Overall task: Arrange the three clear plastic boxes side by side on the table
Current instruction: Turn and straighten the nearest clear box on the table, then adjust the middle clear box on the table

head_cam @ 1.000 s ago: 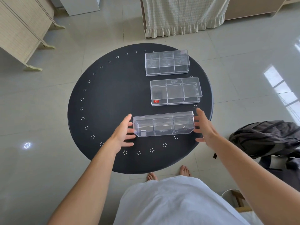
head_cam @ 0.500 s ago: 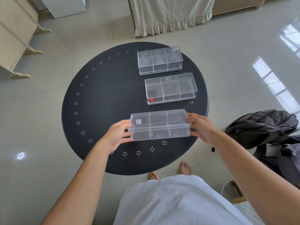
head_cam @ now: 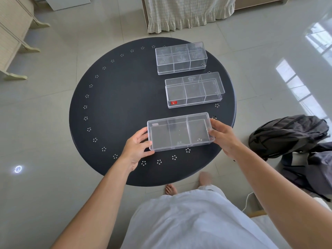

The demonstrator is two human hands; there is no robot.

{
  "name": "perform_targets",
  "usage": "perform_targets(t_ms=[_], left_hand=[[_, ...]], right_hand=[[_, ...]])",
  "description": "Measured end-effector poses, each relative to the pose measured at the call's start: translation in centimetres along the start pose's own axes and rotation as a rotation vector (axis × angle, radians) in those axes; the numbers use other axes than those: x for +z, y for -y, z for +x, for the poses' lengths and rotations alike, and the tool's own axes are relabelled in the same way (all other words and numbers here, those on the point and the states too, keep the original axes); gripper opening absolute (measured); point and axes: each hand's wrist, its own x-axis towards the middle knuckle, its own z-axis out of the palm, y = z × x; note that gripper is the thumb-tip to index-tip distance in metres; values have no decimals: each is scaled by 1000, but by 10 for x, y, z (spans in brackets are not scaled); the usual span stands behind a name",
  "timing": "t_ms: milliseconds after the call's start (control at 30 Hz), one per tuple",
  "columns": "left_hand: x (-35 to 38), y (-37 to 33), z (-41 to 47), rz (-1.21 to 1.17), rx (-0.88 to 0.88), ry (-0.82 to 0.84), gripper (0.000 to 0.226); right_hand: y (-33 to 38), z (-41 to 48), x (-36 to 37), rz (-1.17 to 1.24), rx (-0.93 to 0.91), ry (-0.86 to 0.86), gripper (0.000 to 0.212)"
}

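Observation:
Three clear plastic boxes with inner dividers are over a round black table (head_cam: 111, 112). The far box (head_cam: 180, 58) and the middle box (head_cam: 194, 89), which has a small red label, rest on the table's right half, one behind the other. The near box (head_cam: 179, 131) is held by its two short ends, its open side turned up toward me. My left hand (head_cam: 137, 146) grips its left end and my right hand (head_cam: 222, 135) grips its right end. Whether it touches the table I cannot tell.
A dark backpack (head_cam: 289, 133) lies on the tiled floor right of the table. A bed with a frilled skirt (head_cam: 188, 13) stands behind the table, and a pale wooden cabinet (head_cam: 12, 36) is at the far left. My bare feet (head_cam: 170, 188) are under the table's near edge.
Both hands closed on the ends of the near box and tipped it from lying on its side to facing open side up. The other two boxes stayed put.

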Motion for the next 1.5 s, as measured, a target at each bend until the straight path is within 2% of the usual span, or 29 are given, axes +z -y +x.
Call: perform_targets(t_ms=[133, 233, 367, 500, 633, 733, 900, 1033, 1200, 1333, 1400, 1500], left_hand=[[-9, -3, 5, 7, -97, 30, 58], [-18, -15, 15, 25, -165, -54, 57], [-15, -44, 39, 33, -112, -237, 52], [8, -79, 69, 90, -66, -313, 49], [48, -108, 99, 137, -115, -311, 40], [78, -122, 119, 127, -205, -293, 46], [102, -134, 143, 91, -322, -292, 47], [110, -138, 159, 95, -376, -377, 60], [113, -138, 168, 262, -382, -430, 73], [112, -144, 168, 326, -319, -441, 59], [108, -147, 166, 288, -258, -446, 52], [102, -150, 158, 218, -136, -424, 45]], right_hand=[[-3, 1, 3, -27, 21, -78, 38], [1, 4, -3, -47, 77, -199, 43], [27, 22, -24, -35, 38, -328, 48], [65, 61, -53, -182, -15, -428, 59], [94, 107, -76, -298, 48, -352, 58], [106, 138, -83, -347, 121, -255, 53], [116, 171, -82, -270, 301, -93, 56], [115, 189, -82, -205, 362, -40, 50], [110, 195, -81, -144, 372, -41, 39], [113, 193, -83, -103, 329, -31, 35], [115, 191, -83, -105, 257, -53, 40], [118, 183, -85, -71, 119, -79, 30]])
